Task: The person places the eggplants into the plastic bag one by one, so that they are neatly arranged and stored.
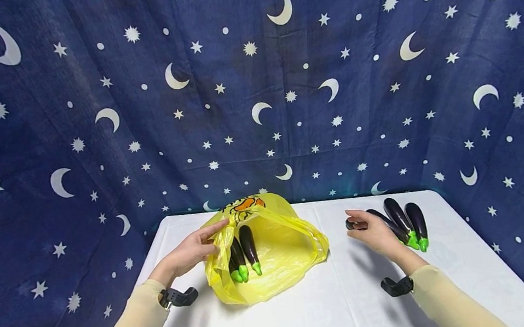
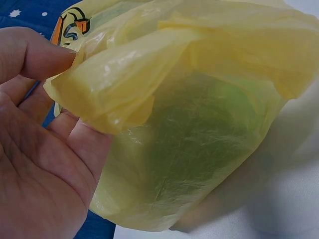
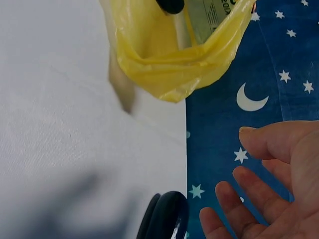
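Observation:
A yellow plastic bag [image 1: 284, 260] lies on its side with its mouth facing me. My left hand [image 1: 194, 250] pinches its left rim, thumb on one side of the film and fingers on the other in the left wrist view. Inside rest eggplants with green stems, such as one eggplant [image 1: 248, 247] at the bag's left. My right hand [image 1: 372, 232] hovers by a second group of eggplants [image 1: 416, 223], fingers apart and holding nothing. Beyond its fingertips shows a dark eggplant end [image 1: 349, 224], mostly hidden. Dark rounded eggplant ends [image 3: 167, 214] appear below in the right wrist view.
A white-covered table [image 1: 303, 324] carries everything. Behind it and at both sides hangs a dark blue curtain [image 1: 290, 154] with moons and stars. Black wrist straps with cameras [image 1: 178, 297] sit on both forearms.

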A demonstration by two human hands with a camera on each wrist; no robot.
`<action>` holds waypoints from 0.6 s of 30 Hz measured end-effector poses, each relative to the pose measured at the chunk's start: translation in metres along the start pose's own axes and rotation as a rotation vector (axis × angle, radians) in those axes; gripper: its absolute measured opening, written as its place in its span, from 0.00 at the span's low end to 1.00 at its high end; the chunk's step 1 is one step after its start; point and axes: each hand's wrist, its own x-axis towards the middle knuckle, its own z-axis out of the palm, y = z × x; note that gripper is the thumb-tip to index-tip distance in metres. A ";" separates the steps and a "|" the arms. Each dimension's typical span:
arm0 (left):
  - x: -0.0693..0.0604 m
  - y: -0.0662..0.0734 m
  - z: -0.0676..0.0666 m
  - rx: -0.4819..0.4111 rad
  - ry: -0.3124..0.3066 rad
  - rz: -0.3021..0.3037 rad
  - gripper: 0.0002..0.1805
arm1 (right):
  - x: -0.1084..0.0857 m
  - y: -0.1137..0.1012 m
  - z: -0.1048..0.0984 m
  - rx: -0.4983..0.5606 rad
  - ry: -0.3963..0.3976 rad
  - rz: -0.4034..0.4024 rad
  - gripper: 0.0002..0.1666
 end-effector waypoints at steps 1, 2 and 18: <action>0.000 0.000 0.000 0.000 0.000 0.001 0.43 | 0.000 0.001 -0.001 -0.003 0.003 0.002 0.35; 0.000 0.000 0.000 0.000 -0.001 0.001 0.43 | 0.000 0.002 -0.002 -0.009 0.005 0.005 0.36; -0.001 -0.001 0.000 -0.006 0.001 -0.010 0.44 | 0.001 0.024 -0.021 -0.124 0.017 0.041 0.37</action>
